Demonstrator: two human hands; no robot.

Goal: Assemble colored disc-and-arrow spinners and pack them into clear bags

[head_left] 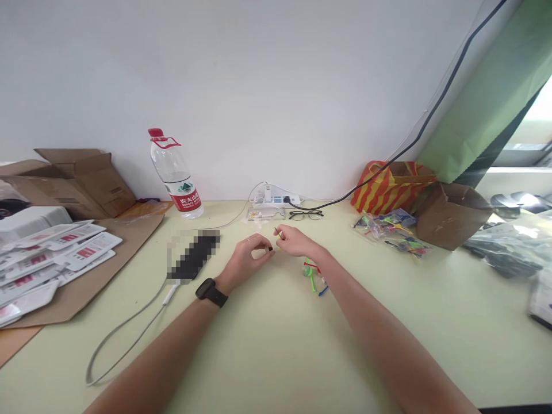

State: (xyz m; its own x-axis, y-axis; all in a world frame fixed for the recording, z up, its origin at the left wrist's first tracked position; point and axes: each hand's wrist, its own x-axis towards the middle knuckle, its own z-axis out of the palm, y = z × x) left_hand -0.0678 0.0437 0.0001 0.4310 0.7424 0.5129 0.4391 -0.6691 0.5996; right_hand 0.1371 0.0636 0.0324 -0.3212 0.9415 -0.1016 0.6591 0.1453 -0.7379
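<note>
My left hand (246, 261), with a ring and a black watch on its wrist, pinches a small black piece (270, 249) between thumb and fingertip. Just to the right, my right hand (296, 240) is closed on a thin dark stick-like piece (279, 233) with some yellow on it; its exact kind is too small to tell. A bit of yellow shows between the two hands. Beside my right forearm lie small plastic parts: a green piece (310, 277), red ones and a blue arrow-shaped one (323, 291).
Eyeglasses (306, 215), a clear case (266, 214) and a power strip (276, 198) lie by the wall. A water bottle (184, 190), a blurred-out phone (194, 256) and white cards (69, 259) are leftward. Bagged colourful parts (388, 230) and a cardboard box (451, 215) are rightward.
</note>
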